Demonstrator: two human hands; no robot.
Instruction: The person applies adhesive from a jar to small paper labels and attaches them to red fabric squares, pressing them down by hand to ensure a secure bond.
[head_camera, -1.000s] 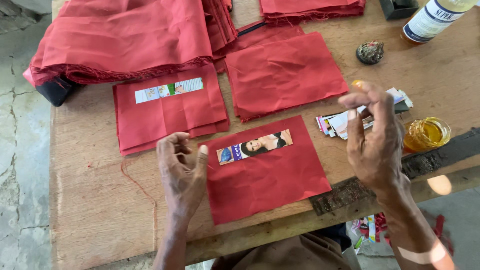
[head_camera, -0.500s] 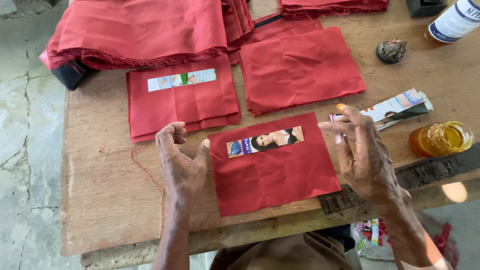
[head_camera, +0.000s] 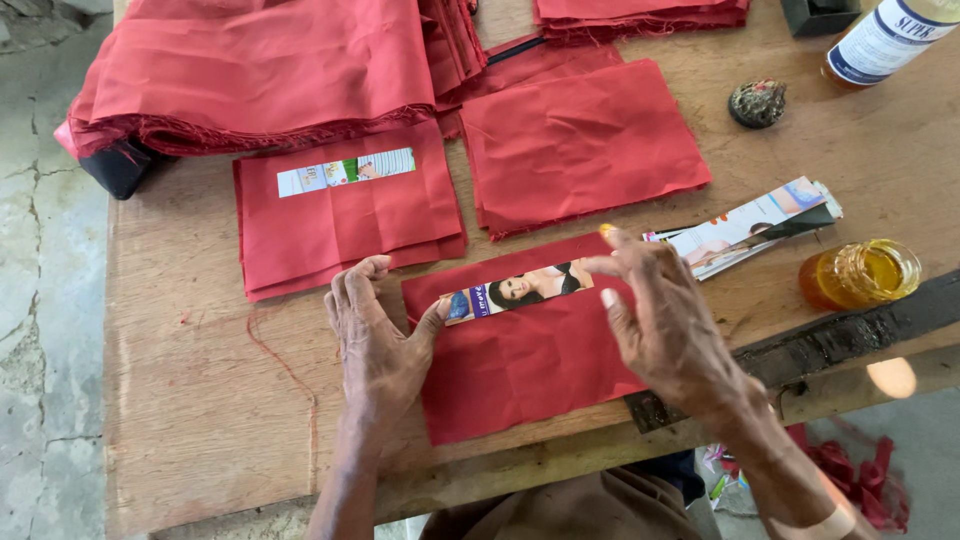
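A red cloth rectangle lies near the table's front edge with a printed paper strip across its top. My left hand rests at the cloth's left edge, its thumb touching the strip's left end. My right hand hovers over the cloth's right side, fingers spread, fingertips at the strip's right end. Neither hand grips anything.
A stack of red cloth pieces bearing another paper strip lies at the left. More red cloth and a big pile sit behind. Loose printed strips, a jar of yellow liquid, a bottle and a dark metal bar are at the right.
My right hand has come down and left from above the loose strips to the strip's right end. My left hand has stayed at the cloth's left edge.
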